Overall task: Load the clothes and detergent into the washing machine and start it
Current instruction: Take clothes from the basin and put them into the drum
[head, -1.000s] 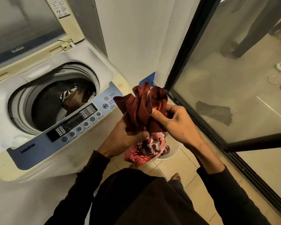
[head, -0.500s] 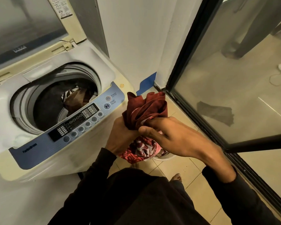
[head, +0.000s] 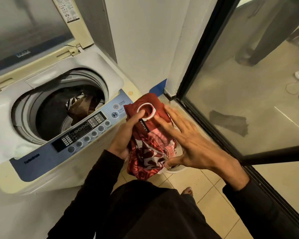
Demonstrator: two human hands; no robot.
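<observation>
A top-loading washing machine (head: 100, 66) stands at the left with its lid (head: 29, 26) raised. Brown and patterned clothes (head: 81, 107) lie in its drum. Its blue control panel (head: 79, 133) faces me. My left hand (head: 126, 135) grips a bunched dark red garment (head: 150, 138) with a white collar ring and a red-and-white print, held just right of the panel. My right hand (head: 190, 144) lies flat against the garment's right side with fingers spread, thumb under the bundle. No detergent is visible.
A white basket (head: 176, 169) sits on the tiled floor under the garment, mostly hidden. A white wall (head: 145, 40) rises behind. A black-framed glass door (head: 205, 54) runs along the right. My bare foot (head: 186, 190) shows below.
My right hand has let go of its pinch and opened flat against the garment. The bundle has shifted a little toward the machine, and its white collar ring now shows on top.
</observation>
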